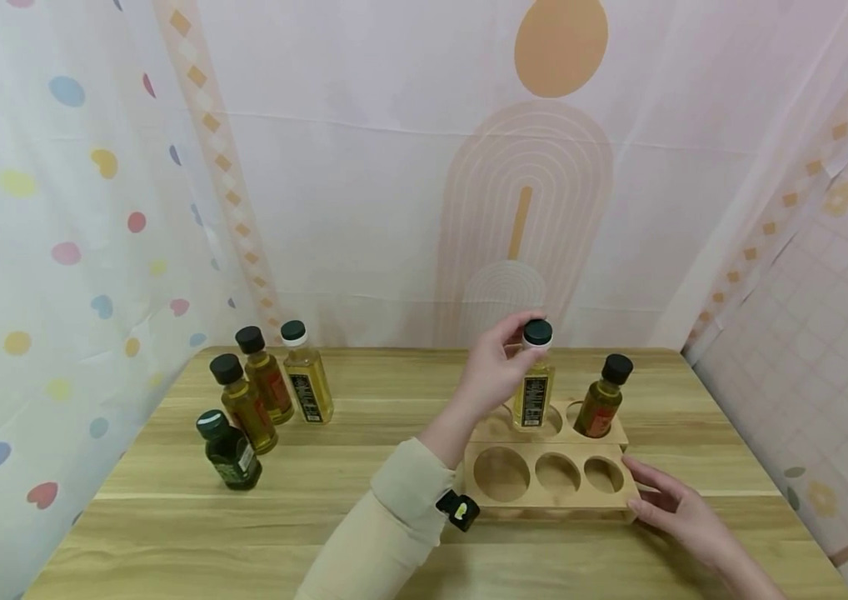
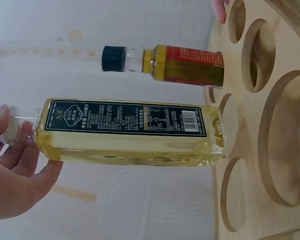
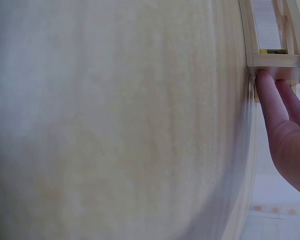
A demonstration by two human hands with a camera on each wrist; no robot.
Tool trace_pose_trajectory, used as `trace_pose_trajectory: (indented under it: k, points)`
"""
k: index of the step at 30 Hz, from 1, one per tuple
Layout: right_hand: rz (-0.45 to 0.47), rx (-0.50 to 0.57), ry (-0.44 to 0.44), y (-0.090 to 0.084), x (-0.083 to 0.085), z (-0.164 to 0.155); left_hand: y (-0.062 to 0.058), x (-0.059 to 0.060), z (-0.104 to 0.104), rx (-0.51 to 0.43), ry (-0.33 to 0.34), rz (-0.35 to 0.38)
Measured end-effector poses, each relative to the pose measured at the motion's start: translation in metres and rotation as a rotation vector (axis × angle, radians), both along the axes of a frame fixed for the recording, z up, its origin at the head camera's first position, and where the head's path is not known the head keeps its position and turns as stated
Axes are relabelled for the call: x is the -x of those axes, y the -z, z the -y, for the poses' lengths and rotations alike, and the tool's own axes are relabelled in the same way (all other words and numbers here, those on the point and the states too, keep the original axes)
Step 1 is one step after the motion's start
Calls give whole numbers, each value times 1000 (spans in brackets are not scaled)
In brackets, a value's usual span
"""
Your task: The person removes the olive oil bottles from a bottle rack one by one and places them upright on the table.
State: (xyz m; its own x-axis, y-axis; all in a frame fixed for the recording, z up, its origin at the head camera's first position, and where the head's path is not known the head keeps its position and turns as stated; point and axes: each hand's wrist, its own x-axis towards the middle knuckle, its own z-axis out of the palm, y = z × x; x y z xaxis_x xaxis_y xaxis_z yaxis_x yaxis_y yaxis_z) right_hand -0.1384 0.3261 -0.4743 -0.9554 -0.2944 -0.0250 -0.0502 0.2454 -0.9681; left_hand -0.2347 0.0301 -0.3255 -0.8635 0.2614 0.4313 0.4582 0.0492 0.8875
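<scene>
Two bottles point(image 1: 534, 392) in rack point(image 1: 551, 492) back row, four bottles point(image 1: 259, 400) well left on table point(image 1: 364, 533)

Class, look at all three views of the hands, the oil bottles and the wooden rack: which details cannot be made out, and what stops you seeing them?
- Pale yellow oil bottle: in the head view the wooden six-hole rack hides its base.
- Its black label text: too small to read in the left wrist view.
- Left hand: cut off by the frame edge there.
- Right hand: the right wrist view crops it, and the light wooden table is blurred.
</scene>
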Motion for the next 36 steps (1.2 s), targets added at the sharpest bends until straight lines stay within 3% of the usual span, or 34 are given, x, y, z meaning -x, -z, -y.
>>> trace_pose_trajectory:
  k: [7,12,18,25,36]
  points:
    - [4,-8,19,0,0,1,-3,-5,17,11,-2,-4]
    - [28,-29,44,0,-1,1,0,-9,27,16,-14,-25]
    - [35,-33,51,-1,0,2,5,-12,42,9,-36,6]
    - [-8,-27,43,1,0,2,9,-12,65,-4,-39,-24]
    - [28,-59,64,1,0,2,11,-14,104,57,-85,-23]
